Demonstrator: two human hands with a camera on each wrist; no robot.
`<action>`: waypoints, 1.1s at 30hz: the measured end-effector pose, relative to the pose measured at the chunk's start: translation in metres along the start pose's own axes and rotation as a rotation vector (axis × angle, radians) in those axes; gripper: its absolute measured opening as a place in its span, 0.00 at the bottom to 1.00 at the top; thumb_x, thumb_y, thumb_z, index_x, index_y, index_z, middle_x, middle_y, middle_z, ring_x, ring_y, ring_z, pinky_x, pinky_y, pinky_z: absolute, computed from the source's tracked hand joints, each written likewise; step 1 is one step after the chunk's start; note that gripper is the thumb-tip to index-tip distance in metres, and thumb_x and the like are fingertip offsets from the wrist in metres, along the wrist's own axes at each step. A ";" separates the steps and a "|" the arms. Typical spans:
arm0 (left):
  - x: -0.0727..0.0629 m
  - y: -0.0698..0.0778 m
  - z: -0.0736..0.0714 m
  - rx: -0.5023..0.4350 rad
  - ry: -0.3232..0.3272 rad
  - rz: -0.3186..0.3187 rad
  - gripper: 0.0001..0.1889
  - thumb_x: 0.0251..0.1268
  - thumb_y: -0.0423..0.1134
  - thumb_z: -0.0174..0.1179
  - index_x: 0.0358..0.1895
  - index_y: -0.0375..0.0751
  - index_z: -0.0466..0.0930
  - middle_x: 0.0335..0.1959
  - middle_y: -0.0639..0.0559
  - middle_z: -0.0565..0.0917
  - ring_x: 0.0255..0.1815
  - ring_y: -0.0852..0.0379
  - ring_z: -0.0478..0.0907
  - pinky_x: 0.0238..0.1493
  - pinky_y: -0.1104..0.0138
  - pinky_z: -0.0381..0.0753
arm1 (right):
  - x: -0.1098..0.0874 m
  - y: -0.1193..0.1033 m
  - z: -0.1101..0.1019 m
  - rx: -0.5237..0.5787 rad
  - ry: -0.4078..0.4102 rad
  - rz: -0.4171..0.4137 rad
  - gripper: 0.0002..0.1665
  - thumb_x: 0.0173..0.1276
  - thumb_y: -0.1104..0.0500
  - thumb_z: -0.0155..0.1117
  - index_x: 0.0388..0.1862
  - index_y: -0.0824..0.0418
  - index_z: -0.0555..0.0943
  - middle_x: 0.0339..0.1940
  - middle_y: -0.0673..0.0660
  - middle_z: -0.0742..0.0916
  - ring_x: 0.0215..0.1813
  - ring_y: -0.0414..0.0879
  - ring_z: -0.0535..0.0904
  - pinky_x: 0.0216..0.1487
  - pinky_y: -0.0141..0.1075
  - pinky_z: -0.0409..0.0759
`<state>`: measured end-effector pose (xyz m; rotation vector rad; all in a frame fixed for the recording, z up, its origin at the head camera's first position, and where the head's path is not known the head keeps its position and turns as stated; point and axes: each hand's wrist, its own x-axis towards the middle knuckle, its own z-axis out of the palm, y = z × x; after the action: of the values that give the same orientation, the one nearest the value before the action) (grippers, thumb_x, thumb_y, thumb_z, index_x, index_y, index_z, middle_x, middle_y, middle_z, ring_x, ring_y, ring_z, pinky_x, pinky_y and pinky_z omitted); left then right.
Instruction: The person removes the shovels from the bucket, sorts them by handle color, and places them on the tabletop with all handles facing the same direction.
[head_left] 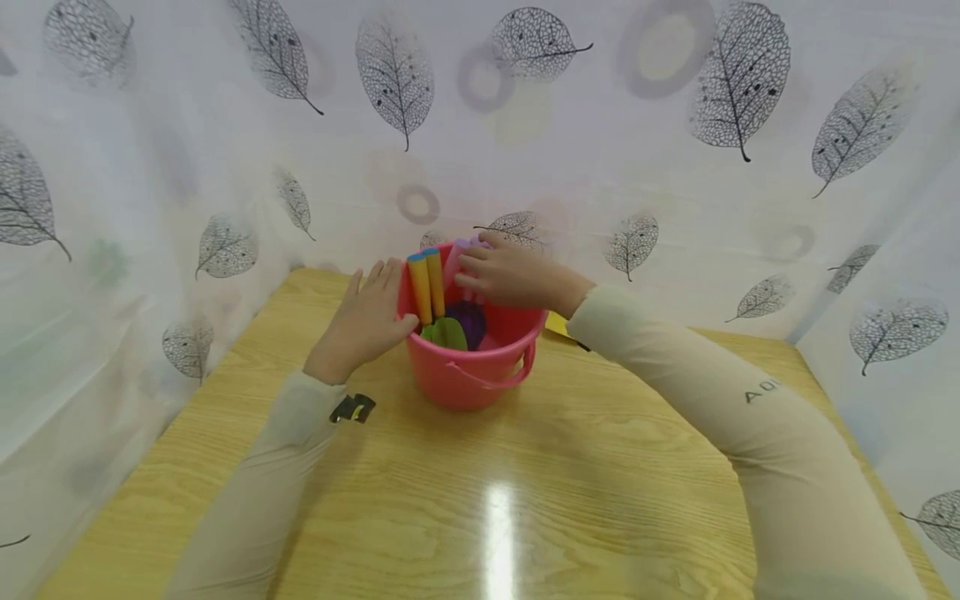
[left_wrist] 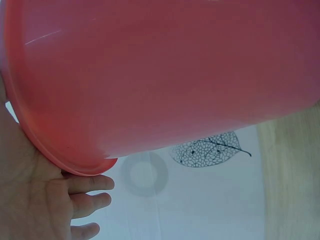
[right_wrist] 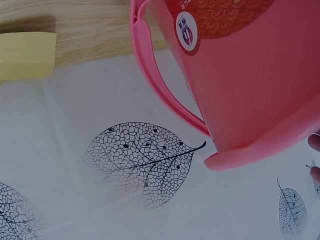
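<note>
A pink-red plastic bucket [head_left: 468,375] stands upright on the wooden table, its handle hanging at the front right. My left hand [head_left: 363,321] rests on the bucket's left rim with its fingers straight; the left wrist view shows that palm [left_wrist: 32,195] against the rim. Inside the bucket lean two yellow handles [head_left: 427,283] with blue ends, near a green scoop-like piece [head_left: 446,335] and a purple rounded piece [head_left: 468,323]. Over the far right rim, my right hand [head_left: 513,273] reaches in and grips lilac-pink handles [head_left: 459,248], which show above and below its fingers. Their lower ends are hidden.
A yellow flat object [head_left: 557,325] lies behind the bucket's right side, partly covered by the right forearm. A pale leaf-printed curtain [head_left: 480,175] encloses the table [head_left: 585,467] at the back and sides.
</note>
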<state>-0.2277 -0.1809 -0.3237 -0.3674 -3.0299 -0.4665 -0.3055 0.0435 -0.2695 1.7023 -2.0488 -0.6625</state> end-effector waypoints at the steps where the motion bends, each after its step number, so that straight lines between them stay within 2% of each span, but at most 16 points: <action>1: 0.000 0.000 0.000 0.000 0.001 0.001 0.41 0.64 0.48 0.46 0.73 0.29 0.40 0.76 0.36 0.46 0.77 0.37 0.41 0.75 0.44 0.35 | 0.002 0.000 0.001 -0.010 0.003 -0.007 0.20 0.64 0.53 0.62 0.54 0.57 0.75 0.53 0.58 0.82 0.60 0.53 0.74 0.66 0.49 0.69; 6: 0.000 -0.001 0.002 0.000 0.003 0.004 0.42 0.64 0.49 0.46 0.73 0.29 0.40 0.76 0.35 0.46 0.77 0.37 0.41 0.75 0.44 0.35 | 0.009 0.001 0.008 -0.069 0.036 -0.045 0.18 0.65 0.52 0.61 0.52 0.56 0.77 0.51 0.56 0.83 0.54 0.51 0.75 0.57 0.44 0.70; 9: 0.000 -0.001 0.002 0.005 0.002 0.003 0.41 0.65 0.49 0.46 0.73 0.29 0.40 0.76 0.35 0.46 0.77 0.37 0.41 0.75 0.44 0.35 | 0.012 0.001 0.011 -0.098 0.032 -0.057 0.17 0.64 0.54 0.62 0.51 0.56 0.77 0.50 0.56 0.83 0.54 0.50 0.75 0.55 0.43 0.70; 15: 0.001 -0.001 0.001 0.014 0.003 0.001 0.41 0.65 0.49 0.46 0.73 0.29 0.40 0.76 0.35 0.46 0.77 0.38 0.41 0.75 0.44 0.35 | 0.017 0.003 0.011 -0.084 -0.021 -0.079 0.19 0.65 0.54 0.61 0.55 0.57 0.76 0.53 0.57 0.82 0.58 0.52 0.74 0.63 0.45 0.70; 21: 0.001 -0.001 0.001 0.015 0.017 0.004 0.41 0.64 0.49 0.46 0.73 0.28 0.41 0.75 0.35 0.48 0.77 0.37 0.43 0.75 0.44 0.36 | 0.026 0.013 0.004 -0.057 -0.067 -0.064 0.27 0.63 0.50 0.63 0.60 0.57 0.73 0.59 0.59 0.80 0.63 0.54 0.73 0.69 0.51 0.66; 27: 0.002 -0.001 0.000 0.035 0.026 0.008 0.41 0.64 0.49 0.47 0.73 0.27 0.43 0.75 0.34 0.49 0.76 0.37 0.44 0.75 0.44 0.38 | 0.039 0.023 -0.001 -0.156 -0.070 -0.050 0.24 0.66 0.57 0.59 0.61 0.59 0.72 0.60 0.60 0.79 0.63 0.54 0.73 0.69 0.51 0.66; 33: 0.002 -0.001 0.001 0.034 0.022 0.002 0.41 0.64 0.49 0.47 0.73 0.27 0.43 0.75 0.35 0.49 0.76 0.37 0.43 0.75 0.44 0.38 | 0.048 0.027 0.000 -0.131 -0.092 -0.027 0.26 0.67 0.57 0.59 0.64 0.59 0.70 0.62 0.60 0.79 0.65 0.54 0.72 0.69 0.51 0.66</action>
<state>-0.2299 -0.1809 -0.3245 -0.3605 -3.0121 -0.4160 -0.3356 0.0004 -0.2533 1.6563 -1.9983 -0.8787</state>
